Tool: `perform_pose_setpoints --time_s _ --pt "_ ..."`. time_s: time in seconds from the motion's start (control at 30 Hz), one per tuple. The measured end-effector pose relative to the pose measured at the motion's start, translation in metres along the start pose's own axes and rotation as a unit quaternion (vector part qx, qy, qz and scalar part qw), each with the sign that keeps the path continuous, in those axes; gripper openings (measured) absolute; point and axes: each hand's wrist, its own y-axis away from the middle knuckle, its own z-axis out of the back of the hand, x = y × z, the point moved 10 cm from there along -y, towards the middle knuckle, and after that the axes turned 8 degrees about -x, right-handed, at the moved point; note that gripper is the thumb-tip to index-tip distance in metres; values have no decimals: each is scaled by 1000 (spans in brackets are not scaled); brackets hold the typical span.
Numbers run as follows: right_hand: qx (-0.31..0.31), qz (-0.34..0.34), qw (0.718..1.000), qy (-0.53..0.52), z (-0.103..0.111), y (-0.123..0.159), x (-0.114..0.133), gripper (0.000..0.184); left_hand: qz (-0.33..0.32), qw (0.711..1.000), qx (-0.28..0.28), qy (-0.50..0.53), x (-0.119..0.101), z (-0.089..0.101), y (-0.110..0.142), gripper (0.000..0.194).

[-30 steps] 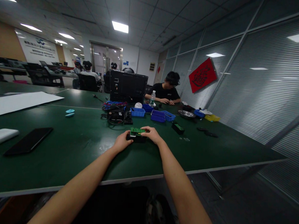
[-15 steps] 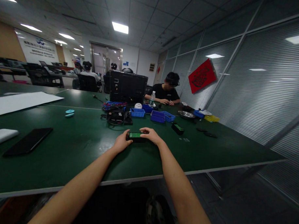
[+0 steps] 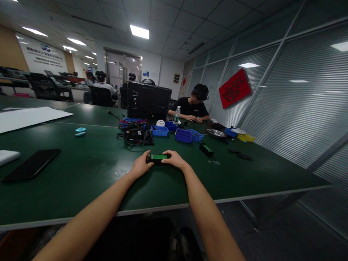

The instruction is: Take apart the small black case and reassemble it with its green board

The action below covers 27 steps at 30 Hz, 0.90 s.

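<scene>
Between my two hands is a small black box with a green top face (image 3: 158,157), low on the green table (image 3: 103,204). Whether that face is a circuit board or a lit display I cannot make out. My left hand (image 3: 142,164) grips the box's left end, thumb along the near side and fingers curled behind. At the right end my right hand (image 3: 175,159) holds it too, its thumb near the top face and its fingers over the far edge. A similar black box with a green face (image 3: 206,150) lies farther right, apart from my hands.
Beyond my hands stand blue bins (image 3: 159,130), a black power unit with cables (image 3: 134,135) and a monitor (image 3: 149,102). A metal dish (image 3: 216,134) lies right. On the left are a black slab (image 3: 32,165) and a white slab (image 3: 3,158). A person (image 3: 192,108) sits across the table.
My right hand has shifted slightly at the box's right end, and more of the green face shows. The left hand keeps its grip.
</scene>
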Motion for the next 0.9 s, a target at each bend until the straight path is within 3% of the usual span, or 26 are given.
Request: perform_pose_setpoints --time_s 0.13,0.27,0.4,0.6,0.9 --pt "-108 -81 987 90 31 -4 -29 44 5 1000 -6 21 4 0 -1 62" --pt "-229 -213 933 179 78 10 -68 51 -2 1000 -4 30 9 -4 -2 61" --pt "-298 -278 891 199 106 26 -87 52 -8 999 -6 40 13 -7 -4 59" --pt "-305 -296 882 204 106 25 -93 42 -17 999 3 37 13 -10 -4 52" --pt "-289 -261 904 178 93 18 -80 33 -11 999 14 44 13 -10 -3 50"
